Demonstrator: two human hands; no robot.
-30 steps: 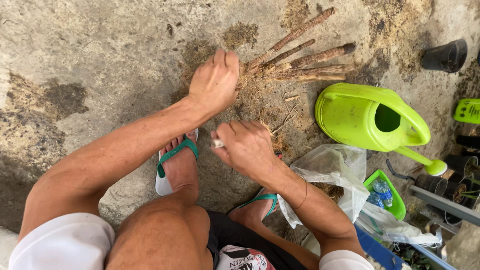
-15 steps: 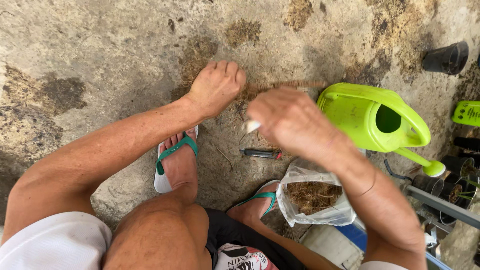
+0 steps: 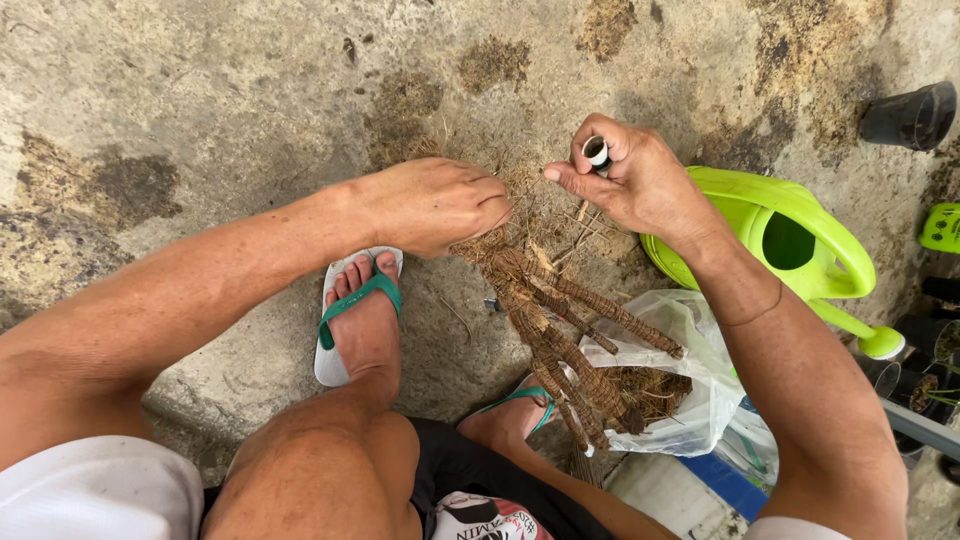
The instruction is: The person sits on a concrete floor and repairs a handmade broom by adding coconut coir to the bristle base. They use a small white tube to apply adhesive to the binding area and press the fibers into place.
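The left hand point(image 3: 430, 205) closes its fingers on the top of a bundle of rough, fibrous brown stems point(image 3: 560, 330), which lies beside the smooth green plastic watering can point(image 3: 790, 240). On the other side of the bundle top, the right hand point(image 3: 630, 175) pinches a small cylinder with a white rim point(image 3: 597, 153). The lower stem ends are hard to separate from the clear crumpled bag point(image 3: 690, 390).

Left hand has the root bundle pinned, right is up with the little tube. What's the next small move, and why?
Probably lower the right hand so the small tube meets the fibrous root bundle near the left hand. The left hand grips the bundle's top, while the tube sits pinched above it, apart from the roots.
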